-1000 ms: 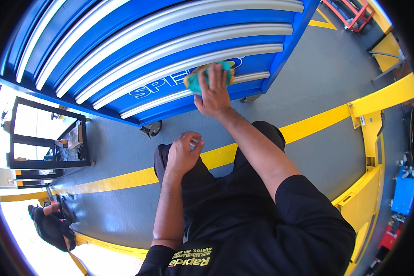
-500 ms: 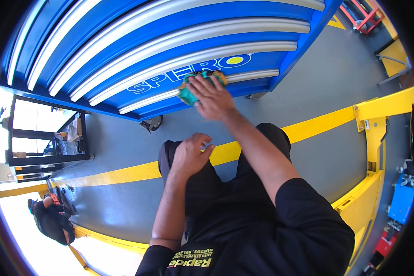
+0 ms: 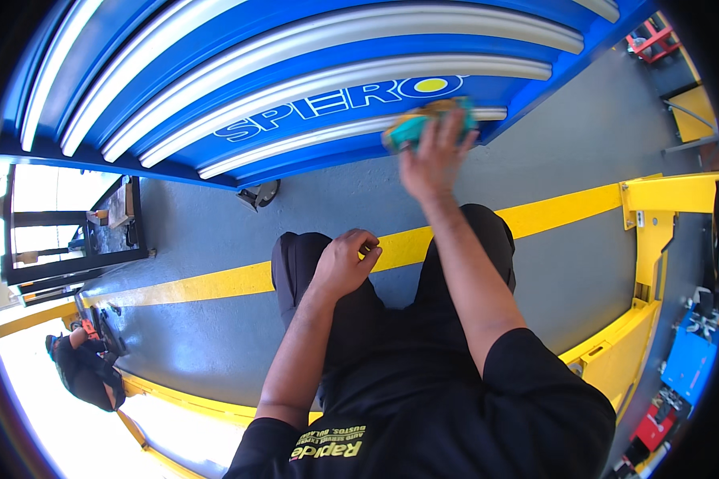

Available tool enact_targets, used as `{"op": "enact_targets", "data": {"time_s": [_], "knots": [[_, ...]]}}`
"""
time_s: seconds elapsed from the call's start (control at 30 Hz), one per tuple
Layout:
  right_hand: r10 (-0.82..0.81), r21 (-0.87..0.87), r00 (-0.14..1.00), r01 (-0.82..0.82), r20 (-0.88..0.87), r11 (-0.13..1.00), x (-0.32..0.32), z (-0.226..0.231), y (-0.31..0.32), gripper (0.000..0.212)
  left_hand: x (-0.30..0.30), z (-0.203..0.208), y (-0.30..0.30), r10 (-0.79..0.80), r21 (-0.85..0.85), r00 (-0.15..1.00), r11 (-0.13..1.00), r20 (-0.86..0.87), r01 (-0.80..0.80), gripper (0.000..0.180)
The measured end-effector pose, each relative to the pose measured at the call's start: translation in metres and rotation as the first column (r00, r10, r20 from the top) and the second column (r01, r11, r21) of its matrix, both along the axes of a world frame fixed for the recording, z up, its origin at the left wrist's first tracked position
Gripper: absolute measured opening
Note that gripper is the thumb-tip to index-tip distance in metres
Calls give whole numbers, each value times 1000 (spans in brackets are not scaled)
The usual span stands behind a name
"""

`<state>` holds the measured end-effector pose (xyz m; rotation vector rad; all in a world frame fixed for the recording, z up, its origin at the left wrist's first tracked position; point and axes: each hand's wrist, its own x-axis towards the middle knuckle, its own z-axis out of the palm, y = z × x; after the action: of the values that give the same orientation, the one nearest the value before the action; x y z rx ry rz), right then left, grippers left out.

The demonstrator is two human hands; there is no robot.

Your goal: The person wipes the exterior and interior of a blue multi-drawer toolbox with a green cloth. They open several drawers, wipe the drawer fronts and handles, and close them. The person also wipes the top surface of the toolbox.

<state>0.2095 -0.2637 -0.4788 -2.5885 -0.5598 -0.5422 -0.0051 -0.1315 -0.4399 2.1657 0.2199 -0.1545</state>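
A green and yellow cloth point(image 3: 430, 126) is pressed under my right hand point(image 3: 437, 156), which is slightly blurred. The cloth lies against the lowest silver drawer pull point(image 3: 311, 144) of a blue tool cabinet point(image 3: 527, 104), near that pull's right end. Part of the cloth sticks out on both sides of my fingers. Above my left knee hangs my left hand point(image 3: 348, 263), its fingers loosely curved and the thumb apart from them, with nothing in it.
A caster point(image 3: 260, 194) stands under the cabinet. A yellow line point(image 3: 208, 289) crosses the grey floor. Yellow metal framing point(image 3: 651, 239) is on the right, beside a blue box point(image 3: 689, 359). At the left are a black metal frame point(image 3: 76, 263) and another person point(image 3: 84, 371), bent over.
My right hand and the cloth have slid rightward along the lowest drawer pull. The view has shifted slightly, and my left hand stays near my left knee.
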Motion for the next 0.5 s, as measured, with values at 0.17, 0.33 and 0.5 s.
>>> {"op": "enact_targets", "data": {"time_s": [0.17, 0.33, 0.5], "knots": [[-198, 208, 930, 137, 311, 968, 60, -38, 13, 69, 5, -5, 0, -37, 61, 999, 997, -26, 38, 17], [311, 258, 924, -363, 223, 895, -8, 10, 104, 71, 9, -13, -7, -70, 66, 996, 995, -56, 74, 16], [173, 166, 904, -254, 390, 953, 41, 19, 28, 75, 9, -14, -1, -51, 48, 996, 997, -73, 54, 17]]}}
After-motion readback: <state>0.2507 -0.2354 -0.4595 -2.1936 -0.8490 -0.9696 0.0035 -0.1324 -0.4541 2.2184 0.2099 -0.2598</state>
